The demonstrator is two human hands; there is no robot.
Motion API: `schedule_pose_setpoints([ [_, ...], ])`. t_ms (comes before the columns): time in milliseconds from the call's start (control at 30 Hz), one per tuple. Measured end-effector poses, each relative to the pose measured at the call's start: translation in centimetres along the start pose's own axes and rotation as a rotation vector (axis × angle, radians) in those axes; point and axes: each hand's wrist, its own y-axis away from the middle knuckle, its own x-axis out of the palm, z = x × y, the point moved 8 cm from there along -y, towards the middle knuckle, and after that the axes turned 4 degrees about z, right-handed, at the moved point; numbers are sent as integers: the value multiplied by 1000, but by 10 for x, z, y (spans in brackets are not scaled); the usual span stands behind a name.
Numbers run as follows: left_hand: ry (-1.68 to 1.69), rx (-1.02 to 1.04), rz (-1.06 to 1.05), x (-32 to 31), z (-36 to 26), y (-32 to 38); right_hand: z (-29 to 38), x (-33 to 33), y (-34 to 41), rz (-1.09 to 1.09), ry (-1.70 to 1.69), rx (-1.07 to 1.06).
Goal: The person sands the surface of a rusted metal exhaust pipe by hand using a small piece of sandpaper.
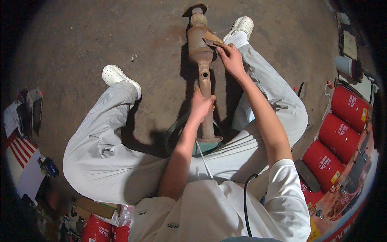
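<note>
A rusty catalytic converter (197, 40) with its exhaust pipe lies lengthwise between my legs. My left hand (200, 104) is wrapped around the pipe, below a round threaded-looking port (205, 74). In my right hand (232, 60) is a folded piece of what looks like sandpaper (213, 37), tan on one side and dark on the other. It rests against the right side of the converter's wide body. A flange (208, 139) ends the pipe close to my lap, and a dark flange (196, 9) sits at the far end.
Under the near pipe end is a green rounded object (173, 139), partly hidden by my arm. Several red oil drums (339, 133) line the right. Cardboard boxes (95, 207) and another red drum (96, 230) stand behind at lower left. Stained concrete floor (75, 45) surrounds my feet.
</note>
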Motion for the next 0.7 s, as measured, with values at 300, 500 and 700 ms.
schedule_pose_setpoints([
  [300,48,-1,5,2,1,-1,-26,14,-8,31,-173,78],
  [500,1,0,-19,2,6,-5,-14,18,-9,70,-262,1],
  [700,13,1,-13,3,6,-5,-38,29,-13,185,-449,306],
])
